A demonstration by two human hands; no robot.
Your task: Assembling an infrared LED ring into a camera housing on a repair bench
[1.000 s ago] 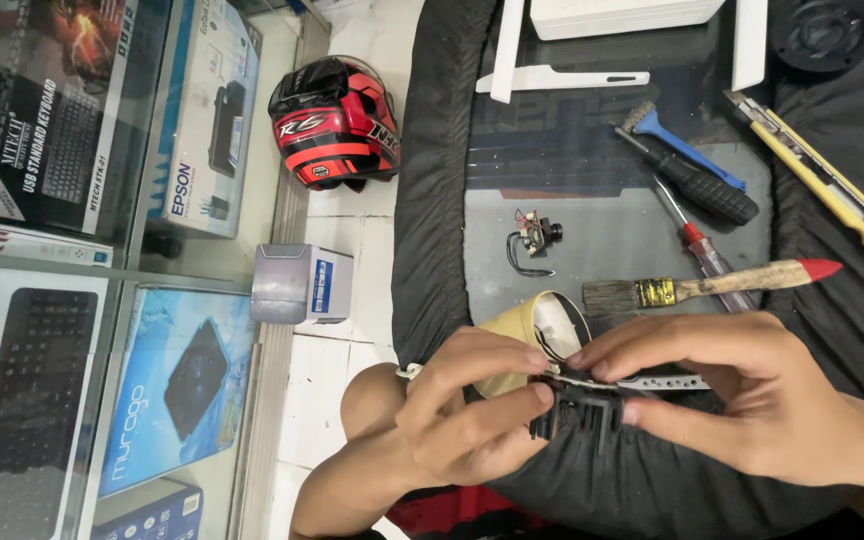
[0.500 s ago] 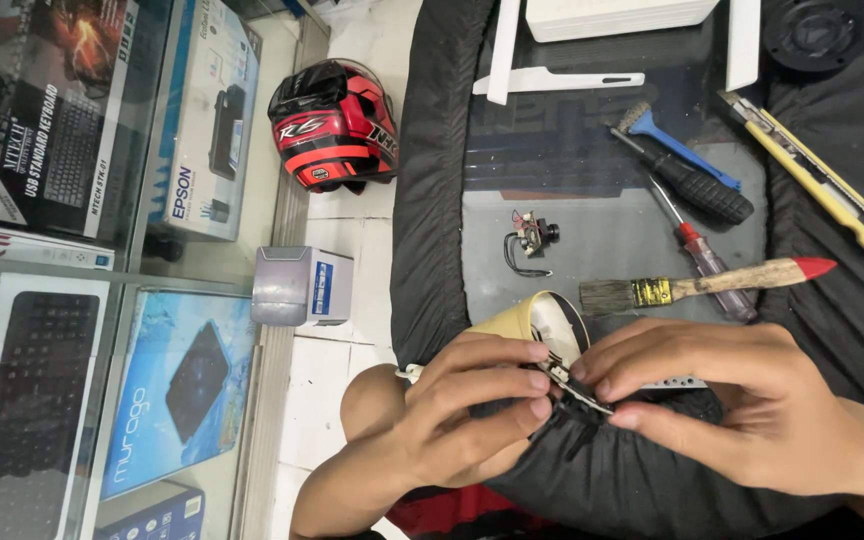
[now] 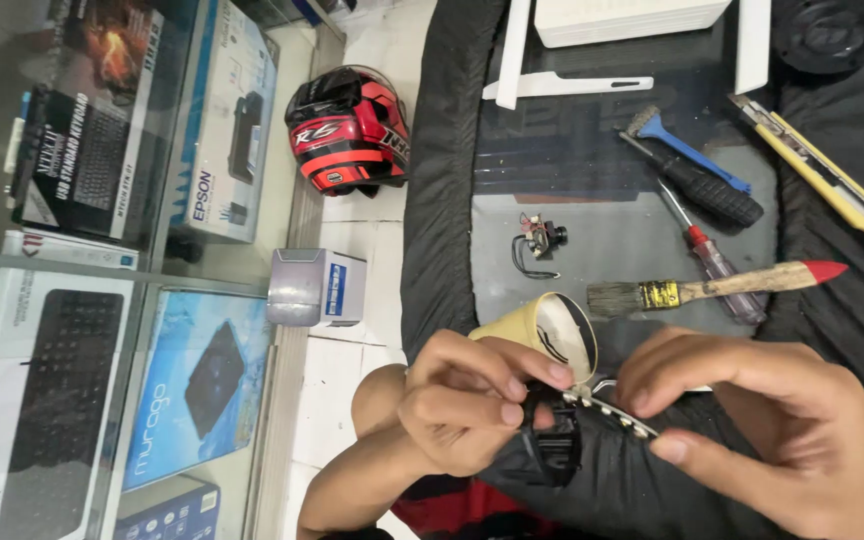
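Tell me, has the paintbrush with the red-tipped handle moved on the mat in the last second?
No. The paintbrush lies as before, bristles beside the tan cup and its handle across the red screwdriver.

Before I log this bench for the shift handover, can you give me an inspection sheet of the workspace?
Surface: grey mat on dark cloth.
Job's things: small black ribbed part with a thin metal strip, pinched between left hand and right hand.
Clutter: paintbrush, two screwdrivers, yellow utility knife, beige cup, white plastic pieces.
Grippers: both hands closed on the part.
Cables: small component with a black wire loop.
Surroundings: red helmet, glass case of boxed goods.
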